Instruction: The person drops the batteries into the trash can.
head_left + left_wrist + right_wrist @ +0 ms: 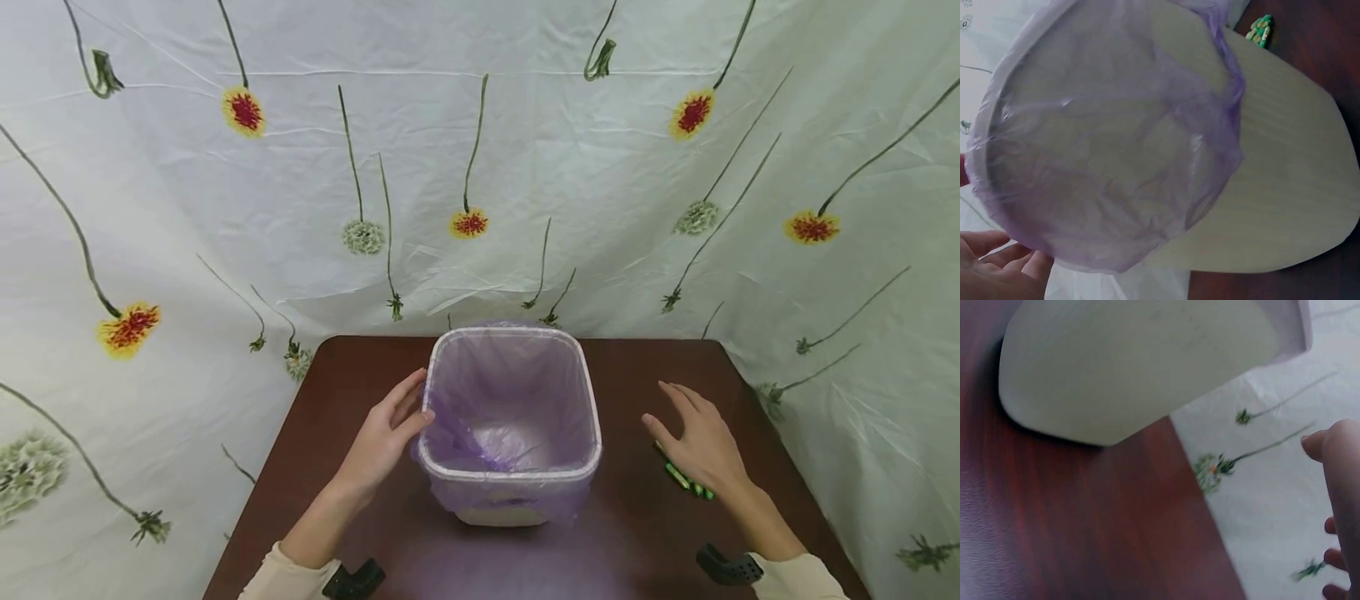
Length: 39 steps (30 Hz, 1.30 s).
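Thumb and fingers of the left hand [378, 442] are set apart against the central bin's [498, 518] nine o'clock rim; whether its purple bag [517, 383] is pinched cannot be told. The right hand [701, 446] is held at three o'clock, thumb splayed from loose fingers, green objects [677, 476] partly hidden beneath. The table [637, 371] is backed at twelve by flowered cloth [600, 183].

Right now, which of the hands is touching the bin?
The left hand: it touches the bin at its rim; the right hand hangs apart from it.
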{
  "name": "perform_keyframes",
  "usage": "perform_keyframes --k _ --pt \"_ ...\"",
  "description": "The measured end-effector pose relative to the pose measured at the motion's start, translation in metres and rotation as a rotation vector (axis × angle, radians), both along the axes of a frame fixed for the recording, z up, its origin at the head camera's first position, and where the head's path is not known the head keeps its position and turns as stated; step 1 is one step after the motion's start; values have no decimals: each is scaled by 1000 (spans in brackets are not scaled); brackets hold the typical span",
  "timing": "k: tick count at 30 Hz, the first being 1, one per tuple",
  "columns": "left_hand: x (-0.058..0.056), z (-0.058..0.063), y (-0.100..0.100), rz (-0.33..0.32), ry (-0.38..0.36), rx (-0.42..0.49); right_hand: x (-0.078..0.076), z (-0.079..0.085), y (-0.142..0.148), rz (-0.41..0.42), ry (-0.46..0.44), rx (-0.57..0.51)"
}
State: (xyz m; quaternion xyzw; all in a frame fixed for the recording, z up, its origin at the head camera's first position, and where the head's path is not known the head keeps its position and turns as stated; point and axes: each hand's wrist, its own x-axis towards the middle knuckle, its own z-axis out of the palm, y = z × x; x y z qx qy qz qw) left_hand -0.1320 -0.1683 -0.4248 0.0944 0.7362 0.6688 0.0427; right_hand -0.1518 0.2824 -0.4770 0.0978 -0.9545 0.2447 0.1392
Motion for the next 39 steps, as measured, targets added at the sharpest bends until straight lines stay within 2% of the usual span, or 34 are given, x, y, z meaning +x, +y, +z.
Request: perform_keyframes --k 4,9,13,20,25,29,39 --pt "2 -7 6 22 5 61 1 -23 5 16 70 -83" --pt "4 -14 10 53 16 136 6 -50 11 14 110 -170" --pt "4 -19 14 75 24 182 13 -69 16 -40 110 -244" --pt "4 -23 17 109 21 225 22 -103 20 -193 79 -316" --pt "3 -23 16 116 21 231 27 -129 21 -281 150 -326" --pt "3 -22 16 117 16 235 29 -147 23 -306 190 -317" --pt "4 -22 16 114 1 237 37 -172 22 -371 227 -261"
